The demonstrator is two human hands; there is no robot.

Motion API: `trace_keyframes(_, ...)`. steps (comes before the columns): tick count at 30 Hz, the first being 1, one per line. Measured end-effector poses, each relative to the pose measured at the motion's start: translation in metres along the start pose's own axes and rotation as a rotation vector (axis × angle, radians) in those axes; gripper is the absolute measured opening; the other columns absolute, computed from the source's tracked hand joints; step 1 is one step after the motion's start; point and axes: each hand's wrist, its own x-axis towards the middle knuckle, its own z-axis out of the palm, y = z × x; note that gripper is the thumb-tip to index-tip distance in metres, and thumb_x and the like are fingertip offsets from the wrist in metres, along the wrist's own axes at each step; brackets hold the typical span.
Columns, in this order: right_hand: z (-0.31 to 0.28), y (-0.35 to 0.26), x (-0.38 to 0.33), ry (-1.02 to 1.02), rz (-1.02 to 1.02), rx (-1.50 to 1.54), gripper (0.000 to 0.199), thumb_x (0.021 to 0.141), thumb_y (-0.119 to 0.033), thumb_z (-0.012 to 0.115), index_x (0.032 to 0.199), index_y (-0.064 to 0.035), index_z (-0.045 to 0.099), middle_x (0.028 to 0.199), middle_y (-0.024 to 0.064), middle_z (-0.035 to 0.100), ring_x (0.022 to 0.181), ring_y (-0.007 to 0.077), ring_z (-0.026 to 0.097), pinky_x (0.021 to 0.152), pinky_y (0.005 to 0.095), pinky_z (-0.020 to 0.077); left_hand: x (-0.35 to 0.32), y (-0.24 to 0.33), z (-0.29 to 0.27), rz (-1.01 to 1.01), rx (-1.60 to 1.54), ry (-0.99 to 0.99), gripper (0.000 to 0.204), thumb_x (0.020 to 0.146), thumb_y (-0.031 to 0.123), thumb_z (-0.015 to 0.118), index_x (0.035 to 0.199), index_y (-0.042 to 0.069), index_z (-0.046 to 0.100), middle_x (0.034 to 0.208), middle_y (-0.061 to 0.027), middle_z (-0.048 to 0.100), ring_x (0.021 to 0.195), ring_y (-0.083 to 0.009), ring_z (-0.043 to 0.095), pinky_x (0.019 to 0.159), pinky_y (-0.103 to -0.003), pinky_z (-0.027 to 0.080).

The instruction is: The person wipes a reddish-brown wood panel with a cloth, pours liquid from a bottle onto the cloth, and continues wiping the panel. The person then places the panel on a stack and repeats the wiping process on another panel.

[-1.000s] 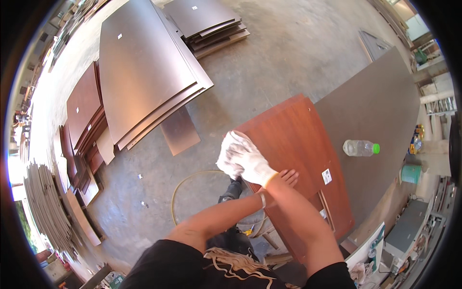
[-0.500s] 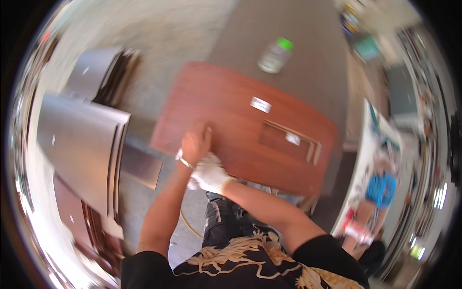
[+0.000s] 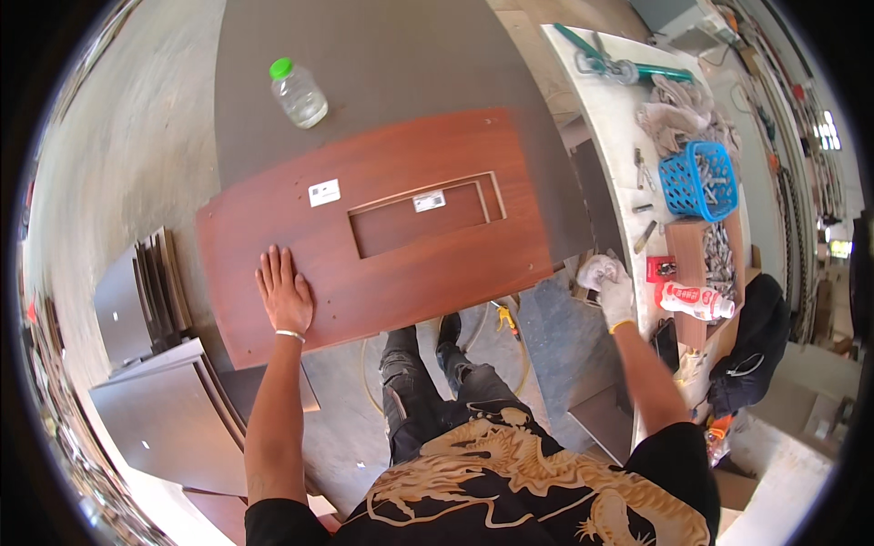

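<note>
A reddish-brown wooden panel (image 3: 382, 227) with a rectangular recess lies on a larger dark grey board (image 3: 364, 64). My left hand (image 3: 284, 293) rests flat and bare on the panel's near left part, fingers spread. My right hand (image 3: 614, 291) wears a white glove and is closed on a white cloth (image 3: 595, 269), off the panel's right edge beside the white workbench (image 3: 601, 100). Two small white stickers sit on the panel.
A clear plastic bottle (image 3: 298, 93) with a green cap lies on the grey board. The workbench carries a blue basket (image 3: 699, 180) of hardware, a white-and-red bottle (image 3: 696, 299), tools and rags. Stacked dark panels (image 3: 155, 400) lie on the floor at left.
The view has swung over the panel. My hands, together on the panel's near edge before, are now apart: the left flat on the panel, the gloved right off to the workbench side.
</note>
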Motion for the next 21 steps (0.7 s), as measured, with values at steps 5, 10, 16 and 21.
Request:
trace_keyframes(5,0.215,-0.091,-0.069,0.219,-0.506,-0.142,0.021,0.092,-0.019,0.058,0.111,-0.0135,0.066,0.111,0.0091,0.067,0.109,0.0247,0.063,0.104,0.0453,0.046,0.01,0.022,0.02,-0.097,0.033,0.073,0.059,0.1,0.022,0.047,0.151,-0.007,0.039,0.167,-0.0253,0.027,0.157,-0.0436,0.018,0.128,-0.056,0.009)
trace_keyframes(10,0.275,-0.123,-0.117,-0.275,-0.857,-0.459,0.022,0.089,-0.022,0.056,0.106,-0.0155,0.069,0.121,0.006,0.064,0.136,0.0261,0.049,0.122,0.0478,0.0279,0.011,0.072,0.023,-0.004,-0.069,0.089,0.058,0.098,0.02,0.049,0.145,-0.012,0.04,0.164,-0.0311,0.028,0.156,-0.0463,0.019,0.128,-0.056,0.01)
trace_keyframes(16,0.159,-0.068,-0.023,0.315,-0.255,-0.406,0.017,0.087,-0.013,0.062,0.102,-0.0041,0.066,0.118,0.0201,0.065,0.121,0.0387,0.058,0.105,0.0547,0.0419,0.017,0.092,0.003,0.132,-0.026,-0.025,0.059,0.097,0.027,0.048,0.154,0.009,0.047,0.166,-0.0224,0.031,0.156,-0.0435,0.023,0.126,-0.061,0.011)
trace_keyframes(21,0.165,-0.098,-0.021,0.005,-0.512,-0.53,0.026,0.087,-0.023,0.06,0.104,-0.0053,0.066,0.135,0.02,0.06,0.138,0.0397,0.047,0.118,0.0553,0.0292,0.021,0.086,-0.01,0.43,-0.016,-0.166,0.053,0.096,0.027,0.049,0.146,0.01,0.058,0.162,-0.0225,0.04,0.152,-0.0462,0.03,0.125,-0.063,0.015)
